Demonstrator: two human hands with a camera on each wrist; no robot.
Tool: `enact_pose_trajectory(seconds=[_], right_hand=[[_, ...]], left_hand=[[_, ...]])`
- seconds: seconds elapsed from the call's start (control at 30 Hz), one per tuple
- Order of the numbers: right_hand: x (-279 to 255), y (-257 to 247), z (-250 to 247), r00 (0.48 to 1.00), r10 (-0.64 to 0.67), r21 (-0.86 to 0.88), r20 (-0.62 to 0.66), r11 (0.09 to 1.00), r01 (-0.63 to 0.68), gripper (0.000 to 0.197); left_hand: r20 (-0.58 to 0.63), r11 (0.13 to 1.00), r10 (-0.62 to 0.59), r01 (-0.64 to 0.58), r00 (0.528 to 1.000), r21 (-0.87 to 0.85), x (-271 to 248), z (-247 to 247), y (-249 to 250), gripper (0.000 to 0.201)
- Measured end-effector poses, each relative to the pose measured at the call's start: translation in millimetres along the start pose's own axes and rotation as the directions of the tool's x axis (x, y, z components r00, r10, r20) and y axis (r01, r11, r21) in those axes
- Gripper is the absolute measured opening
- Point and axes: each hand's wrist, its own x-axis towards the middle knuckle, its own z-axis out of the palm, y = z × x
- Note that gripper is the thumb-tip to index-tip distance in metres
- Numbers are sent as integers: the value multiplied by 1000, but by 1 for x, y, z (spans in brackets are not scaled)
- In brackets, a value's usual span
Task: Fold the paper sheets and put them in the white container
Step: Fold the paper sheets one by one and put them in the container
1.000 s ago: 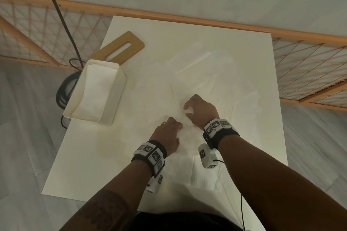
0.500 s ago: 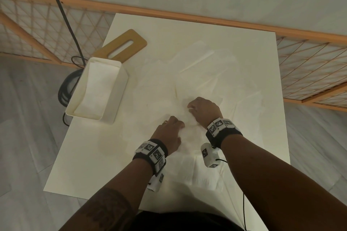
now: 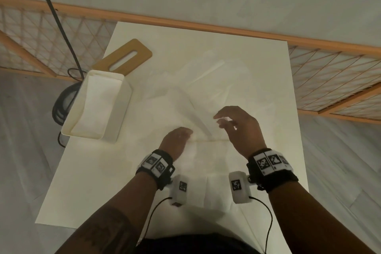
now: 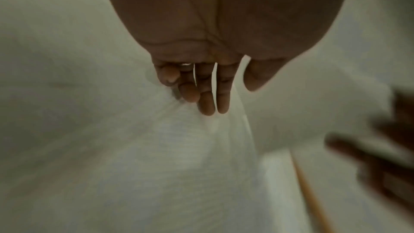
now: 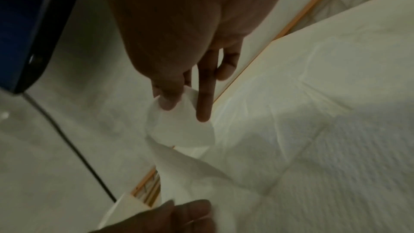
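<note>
Several thin white paper sheets [image 3: 208,80] lie overlapping on the white table [image 3: 86,181]. In the right wrist view my right hand [image 5: 179,105] pinches a corner of one paper sheet [image 5: 183,130] between thumb and forefinger and holds it above the table. In the head view that right hand [image 3: 219,119] hovers over the middle, and the lifted sheet [image 3: 185,103] slopes down to the left. My left hand [image 3: 185,133] rests on the paper, fingers [image 4: 208,102] straight and pressing down. The white container [image 3: 115,117] stands at the table's left edge with white paper inside.
A wooden board [image 3: 142,51] with a slot lies behind the container. A black cable [image 3: 59,20] runs down to a coil on the floor at the left. A wooden lattice rail [image 3: 329,72] borders the table's far and right sides.
My right hand has risen off the table and shifted right, lifting the pinched paper corner with it. The left hand stays pressed on the sheets at the same spot.
</note>
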Motion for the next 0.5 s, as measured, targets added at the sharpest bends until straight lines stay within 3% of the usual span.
enact_pose_trajectory(seconds=[0.03, 0.1, 0.17, 0.2, 0.3, 0.4, 0.5], right_hand=[[-1, 0, -7, 1000, -11, 53, 2, 999, 10, 18], [-2, 1, -20, 999, -43, 95, 23, 995, 41, 20], [2, 2, -31, 997, -59, 126, 59, 991, 51, 21], [3, 2, -36, 996, -53, 158, 76, 987, 40, 22], [10, 0, -46, 991, -27, 276, 131, 961, -10, 27], [14, -5, -50, 984, 49, 484, 174, 866, -129, 28], [18, 3, -46, 961, 178, 611, 214, 743, -273, 30]], left_hand=[[-41, 968, -65, 53, 997, -246, 1, -4, 4, 29], [-107, 742, -253, 121, 962, -659, 0, -18, 15, 31], [-109, 556, -338, 105, 935, -825, 1, -33, 26, 46], [-81, 536, -321, 111, 944, -837, 2, -39, 32, 59], [45, 637, -196, 162, 980, -754, 5, -48, 49, 72], [107, 739, -112, 155, 988, -656, 1, -45, 56, 47], [55, 717, -39, 66, 998, -694, 0, -38, 47, 34]])
